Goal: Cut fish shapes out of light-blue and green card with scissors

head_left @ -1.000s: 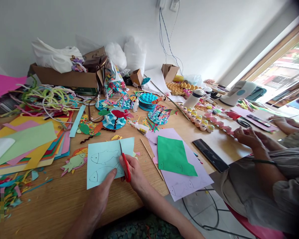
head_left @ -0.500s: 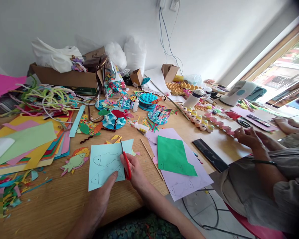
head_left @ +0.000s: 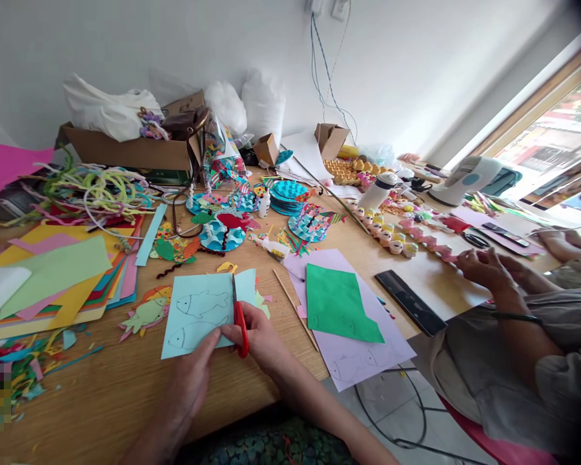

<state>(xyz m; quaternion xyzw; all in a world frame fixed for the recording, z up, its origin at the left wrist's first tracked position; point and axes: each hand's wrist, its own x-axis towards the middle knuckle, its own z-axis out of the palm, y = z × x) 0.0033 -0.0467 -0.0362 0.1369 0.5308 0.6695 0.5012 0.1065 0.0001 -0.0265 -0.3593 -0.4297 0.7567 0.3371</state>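
A light blue sheet of paper with two fish outlines drawn on it is pinched at its lower edge by my left hand. Red-handled scissors are in my right hand. Their blades point away from me and lie across the right part of the sheet, where a strip stands off to the right. The blades look closed or nearly so. Right of my hands, a green sheet with faint fish drawings rests on a lilac sheet.
Coloured paper is stacked at left, above scraps. Cut paper fish lie beside the blue sheet. Decorated blue plates, a glue bottle and a thin stick are farther off. A co-worker's hands are at right.
The blue sheet has shifted left and turned slightly, showing the upper fish outline more fully. My left hand has moved left and the scissors sit more upright along the strip.
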